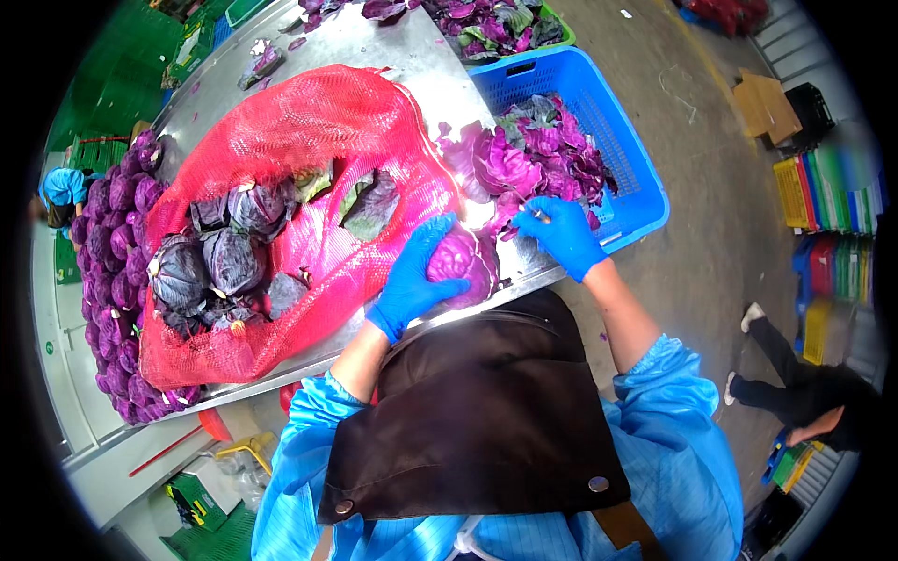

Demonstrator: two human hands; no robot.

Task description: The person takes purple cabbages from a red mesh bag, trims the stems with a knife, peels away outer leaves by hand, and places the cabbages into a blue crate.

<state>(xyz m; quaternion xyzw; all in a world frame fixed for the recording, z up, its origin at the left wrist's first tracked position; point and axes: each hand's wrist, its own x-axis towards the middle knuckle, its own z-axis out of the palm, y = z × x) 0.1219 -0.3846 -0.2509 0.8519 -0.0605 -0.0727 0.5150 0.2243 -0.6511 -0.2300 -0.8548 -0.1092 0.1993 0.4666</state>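
My left hand (421, 277), in a blue glove, is spread round a purple cabbage head (459, 263) at the near edge of the metal table (344, 319). My right hand (561, 231), gloved too, has its fingers curled on a small thing near the tip of the thumb, too little seen to name. Just beyond it, loose purple cabbage leaves (508, 165) spill from the table into a blue plastic crate (631, 175). Left of my hands lies an open red mesh sack (316, 112) holding several dark cabbage heads (235, 259) and a loose green-purple leaf (375, 205).
A large pile of purple cabbage heads (116, 259) is stacked at the table's left end. A green crate (570, 31) of leaves stands beyond the blue one. A person (63, 189) in blue is at far left; another person (786, 379) in dark trousers is at right, near stacked crates (821, 189).
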